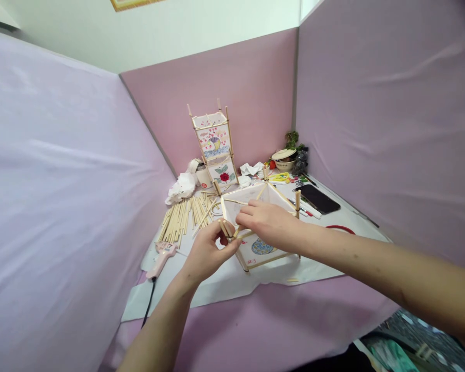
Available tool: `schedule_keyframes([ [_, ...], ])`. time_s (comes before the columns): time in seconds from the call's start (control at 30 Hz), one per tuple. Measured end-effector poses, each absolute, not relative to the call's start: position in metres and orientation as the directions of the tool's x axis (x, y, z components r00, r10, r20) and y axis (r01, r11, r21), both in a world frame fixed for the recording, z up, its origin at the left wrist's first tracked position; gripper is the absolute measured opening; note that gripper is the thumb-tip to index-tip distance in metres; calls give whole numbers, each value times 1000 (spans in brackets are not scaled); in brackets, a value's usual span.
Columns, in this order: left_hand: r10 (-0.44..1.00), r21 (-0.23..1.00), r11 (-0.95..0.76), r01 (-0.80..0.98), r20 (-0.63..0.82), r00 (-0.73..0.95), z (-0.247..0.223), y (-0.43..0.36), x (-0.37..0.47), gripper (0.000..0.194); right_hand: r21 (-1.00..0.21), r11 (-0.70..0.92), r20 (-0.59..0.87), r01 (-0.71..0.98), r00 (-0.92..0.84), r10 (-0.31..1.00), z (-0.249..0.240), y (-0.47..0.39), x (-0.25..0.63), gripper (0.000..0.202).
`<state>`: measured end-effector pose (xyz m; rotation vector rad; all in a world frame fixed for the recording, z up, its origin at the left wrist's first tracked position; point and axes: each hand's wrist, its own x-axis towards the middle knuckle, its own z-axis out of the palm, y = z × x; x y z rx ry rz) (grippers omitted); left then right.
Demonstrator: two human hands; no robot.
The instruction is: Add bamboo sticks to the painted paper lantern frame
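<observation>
- Left hand is curling, nearly closed, around the paper lantern's near-left corner post.
- Right hand is arching palm-down over its near side, fingers bunching; I cannot tell what they're gripping.
- Paper lantern is standing beneath both hands.

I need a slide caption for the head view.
Left hand and right hand near one corner of a stick-framed box; decorated tower behind.
</observation>
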<state>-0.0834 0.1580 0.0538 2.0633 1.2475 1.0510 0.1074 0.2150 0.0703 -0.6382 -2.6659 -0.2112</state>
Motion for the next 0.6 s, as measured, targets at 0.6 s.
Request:
schedule_keyframes([
  [0.6, 879, 716, -476, 511, 405, 251, 52, 157, -82, 20, -12, 852, 358, 524, -793, 493, 71, 212, 102, 19],
])
